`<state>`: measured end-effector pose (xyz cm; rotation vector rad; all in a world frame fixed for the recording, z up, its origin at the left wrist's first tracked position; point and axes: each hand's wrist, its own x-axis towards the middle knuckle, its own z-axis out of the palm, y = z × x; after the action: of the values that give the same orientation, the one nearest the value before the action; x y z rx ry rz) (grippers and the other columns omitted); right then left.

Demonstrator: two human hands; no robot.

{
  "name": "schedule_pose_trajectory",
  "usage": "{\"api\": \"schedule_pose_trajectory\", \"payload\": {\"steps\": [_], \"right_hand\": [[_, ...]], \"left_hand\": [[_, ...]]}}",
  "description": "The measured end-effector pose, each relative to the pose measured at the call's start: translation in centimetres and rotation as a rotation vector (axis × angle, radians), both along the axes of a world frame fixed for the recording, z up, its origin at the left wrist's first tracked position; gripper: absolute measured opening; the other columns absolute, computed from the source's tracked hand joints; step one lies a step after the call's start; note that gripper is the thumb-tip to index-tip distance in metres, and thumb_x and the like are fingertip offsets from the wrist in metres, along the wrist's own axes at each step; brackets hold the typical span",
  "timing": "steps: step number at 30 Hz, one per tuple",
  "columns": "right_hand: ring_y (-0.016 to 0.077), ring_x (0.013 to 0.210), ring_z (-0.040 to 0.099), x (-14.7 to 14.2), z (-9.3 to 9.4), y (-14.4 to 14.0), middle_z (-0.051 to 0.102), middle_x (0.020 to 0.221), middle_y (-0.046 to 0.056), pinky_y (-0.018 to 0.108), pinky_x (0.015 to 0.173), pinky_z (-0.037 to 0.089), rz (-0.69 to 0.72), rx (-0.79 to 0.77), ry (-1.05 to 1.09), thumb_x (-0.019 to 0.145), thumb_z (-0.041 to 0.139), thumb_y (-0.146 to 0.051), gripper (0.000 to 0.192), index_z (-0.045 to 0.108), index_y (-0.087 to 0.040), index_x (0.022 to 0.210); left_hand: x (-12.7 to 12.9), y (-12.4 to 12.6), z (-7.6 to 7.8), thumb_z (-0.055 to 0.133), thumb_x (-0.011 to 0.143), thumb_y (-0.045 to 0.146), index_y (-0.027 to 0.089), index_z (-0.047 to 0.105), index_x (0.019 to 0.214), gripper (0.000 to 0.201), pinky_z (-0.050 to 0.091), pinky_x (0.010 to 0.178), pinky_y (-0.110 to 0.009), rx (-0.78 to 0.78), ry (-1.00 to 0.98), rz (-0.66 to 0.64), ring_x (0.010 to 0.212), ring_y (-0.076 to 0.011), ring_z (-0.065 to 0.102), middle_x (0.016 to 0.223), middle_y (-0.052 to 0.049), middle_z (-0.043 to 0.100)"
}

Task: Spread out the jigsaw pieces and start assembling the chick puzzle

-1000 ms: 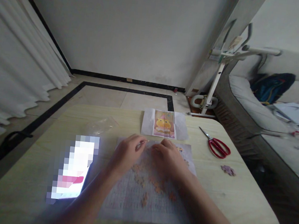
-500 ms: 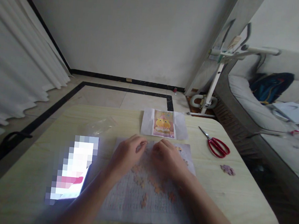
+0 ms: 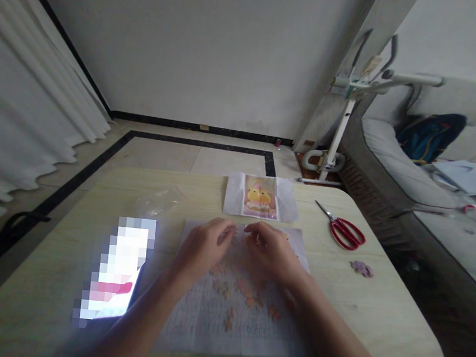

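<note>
My left hand (image 3: 203, 247) and my right hand (image 3: 272, 251) rest close together on the far part of a white grid sheet (image 3: 207, 321) lying on the table. Their fingertips curl toward each other over small puzzle pieces near the sheet's top edge. What sits between the fingers is too small and blurred to make out. Several orange and pink puzzle pieces (image 3: 247, 300) lie scattered on the sheet below my hands. Just beyond the sheet lies a reference picture (image 3: 260, 197) of a yellow cartoon figure on white paper.
Red-handled scissors (image 3: 344, 231) lie at the right of the light wooden table (image 3: 376, 321), with a small purple cluster of pieces (image 3: 362, 268) nearer. A lit phone (image 3: 115, 270) lies at left, a clear plastic bag (image 3: 158, 200) behind it. A sofa stands to the right.
My right hand's fingers have lifted and shifted slightly right, opening a small gap from the left hand. The view has barely moved.
</note>
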<state>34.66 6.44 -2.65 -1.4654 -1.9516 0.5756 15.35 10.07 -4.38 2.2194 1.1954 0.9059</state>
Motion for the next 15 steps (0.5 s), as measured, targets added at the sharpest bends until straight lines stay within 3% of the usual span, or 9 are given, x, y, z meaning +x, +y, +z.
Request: {"api": "schedule_pose_trajectory", "payload": {"steps": [15], "right_hand": [[0.0145,0.073,0.060,0.13,0.15,0.14,0.067,0.086,0.003,0.025,0.065,0.044,-0.028,0.034,0.038,0.086,0.053,-0.013,0.015,0.065,-0.019,0.093]], "left_hand": [[0.21,0.06,-0.76,0.056,0.088,0.018,0.022,0.066,0.101,0.016,0.054,0.077,-0.033,0.012,0.025,-0.069,0.087,-0.0188,0.068,0.097,-0.004,0.071]]}}
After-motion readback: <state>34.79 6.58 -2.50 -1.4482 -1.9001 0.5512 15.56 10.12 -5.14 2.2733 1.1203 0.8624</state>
